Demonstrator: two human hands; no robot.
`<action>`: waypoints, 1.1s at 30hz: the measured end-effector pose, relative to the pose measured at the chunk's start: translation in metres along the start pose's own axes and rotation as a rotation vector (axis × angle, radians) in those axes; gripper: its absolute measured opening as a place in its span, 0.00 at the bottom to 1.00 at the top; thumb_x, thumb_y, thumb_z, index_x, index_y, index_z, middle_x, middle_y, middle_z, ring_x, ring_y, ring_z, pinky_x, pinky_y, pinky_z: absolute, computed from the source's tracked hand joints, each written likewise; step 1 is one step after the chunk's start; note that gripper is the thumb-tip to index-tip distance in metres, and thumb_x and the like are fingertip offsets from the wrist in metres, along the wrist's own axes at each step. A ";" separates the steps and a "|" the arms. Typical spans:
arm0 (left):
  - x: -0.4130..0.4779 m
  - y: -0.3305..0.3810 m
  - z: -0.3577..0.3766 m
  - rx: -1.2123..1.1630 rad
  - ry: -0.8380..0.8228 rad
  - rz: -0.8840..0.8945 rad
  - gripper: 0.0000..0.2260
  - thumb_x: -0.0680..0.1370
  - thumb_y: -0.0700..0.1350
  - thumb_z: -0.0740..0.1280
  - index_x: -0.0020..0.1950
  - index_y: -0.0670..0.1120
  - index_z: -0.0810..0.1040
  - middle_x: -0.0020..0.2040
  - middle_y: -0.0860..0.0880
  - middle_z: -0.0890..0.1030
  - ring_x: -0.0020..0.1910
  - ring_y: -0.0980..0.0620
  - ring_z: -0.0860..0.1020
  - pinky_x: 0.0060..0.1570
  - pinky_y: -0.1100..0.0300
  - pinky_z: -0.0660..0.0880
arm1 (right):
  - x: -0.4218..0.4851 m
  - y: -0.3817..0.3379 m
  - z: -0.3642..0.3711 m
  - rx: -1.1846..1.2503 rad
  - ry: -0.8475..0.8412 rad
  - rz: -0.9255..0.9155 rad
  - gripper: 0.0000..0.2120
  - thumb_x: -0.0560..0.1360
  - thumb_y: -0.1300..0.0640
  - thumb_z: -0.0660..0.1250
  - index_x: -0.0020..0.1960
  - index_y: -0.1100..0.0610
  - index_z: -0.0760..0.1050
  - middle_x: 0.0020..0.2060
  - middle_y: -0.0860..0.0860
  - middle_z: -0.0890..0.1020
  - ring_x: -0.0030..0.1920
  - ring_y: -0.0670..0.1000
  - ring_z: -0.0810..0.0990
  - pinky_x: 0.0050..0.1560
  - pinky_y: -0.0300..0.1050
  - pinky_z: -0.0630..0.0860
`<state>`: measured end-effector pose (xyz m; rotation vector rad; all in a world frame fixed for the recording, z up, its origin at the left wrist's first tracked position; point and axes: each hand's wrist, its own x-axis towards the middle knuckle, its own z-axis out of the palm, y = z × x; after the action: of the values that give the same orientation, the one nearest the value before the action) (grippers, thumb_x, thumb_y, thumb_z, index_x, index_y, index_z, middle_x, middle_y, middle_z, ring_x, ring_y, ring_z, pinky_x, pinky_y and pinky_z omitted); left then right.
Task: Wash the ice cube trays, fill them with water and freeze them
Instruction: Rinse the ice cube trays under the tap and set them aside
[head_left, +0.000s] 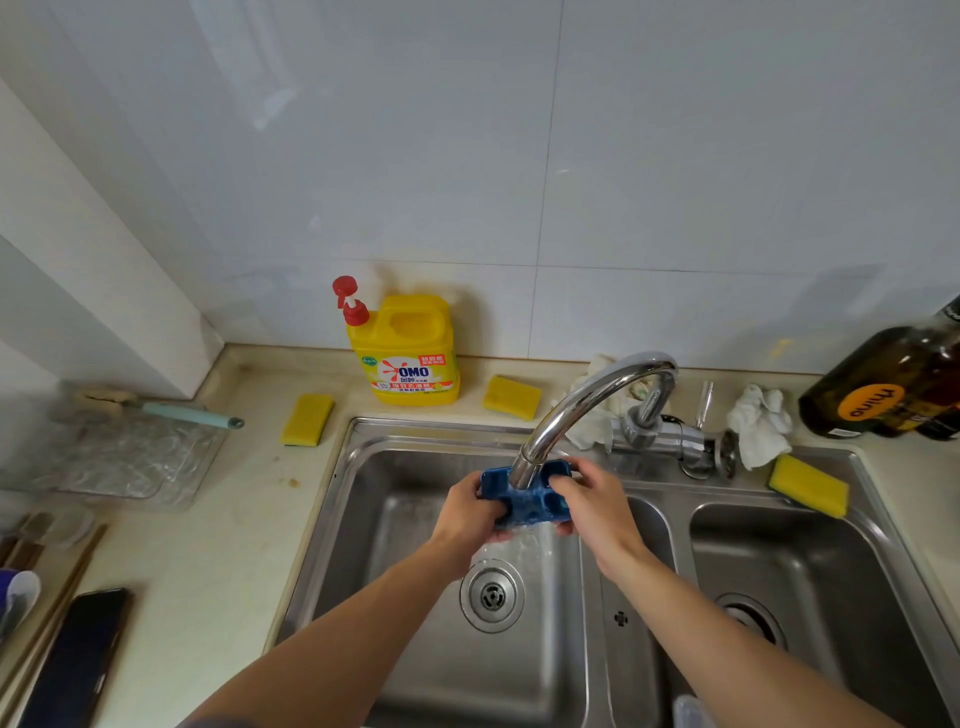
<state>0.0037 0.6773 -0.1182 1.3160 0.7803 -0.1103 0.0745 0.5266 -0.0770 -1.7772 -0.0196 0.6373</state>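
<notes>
Head view: a yellow detergent jug (410, 358) stands behind the sink (405, 457). Over the sink's left basin, the left hand (470, 512) and the right hand (592, 506) each curl round one end of the blue ice cube tray (535, 506) under the faucet (587, 395), and water spills from the tray.

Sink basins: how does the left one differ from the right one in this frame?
The left basin has the blue ice cube tray held over it by the left hand and right hand under the faucet, water running down; the right basin has no tray or stream. The left basin's drain shows whole; the right basin's drain is partly behind the right forearm. Both are stainless steel.
</notes>
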 end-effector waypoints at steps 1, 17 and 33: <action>0.001 -0.001 0.001 -0.003 -0.001 -0.009 0.17 0.75 0.28 0.63 0.57 0.45 0.80 0.50 0.40 0.85 0.44 0.44 0.85 0.46 0.47 0.84 | 0.000 0.000 -0.001 -0.016 0.001 -0.018 0.08 0.79 0.60 0.66 0.55 0.49 0.80 0.46 0.53 0.85 0.44 0.53 0.84 0.35 0.41 0.79; -0.005 -0.001 0.007 -0.097 -0.056 -0.043 0.08 0.78 0.38 0.69 0.57 0.41 0.79 0.44 0.42 0.87 0.41 0.45 0.85 0.44 0.54 0.83 | 0.011 0.006 -0.012 0.100 0.128 0.035 0.09 0.78 0.55 0.71 0.56 0.54 0.74 0.49 0.56 0.82 0.37 0.52 0.81 0.28 0.38 0.75; -0.010 0.007 0.006 -0.261 -0.020 -0.045 0.08 0.80 0.38 0.64 0.58 0.39 0.79 0.49 0.37 0.85 0.42 0.39 0.85 0.42 0.52 0.82 | 0.012 -0.005 -0.013 0.123 0.149 0.019 0.09 0.79 0.54 0.70 0.56 0.56 0.75 0.49 0.58 0.83 0.30 0.50 0.79 0.28 0.42 0.76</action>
<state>0.0021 0.6704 -0.1068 1.0495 0.7792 -0.0556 0.0920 0.5204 -0.0755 -1.7029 0.1360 0.5073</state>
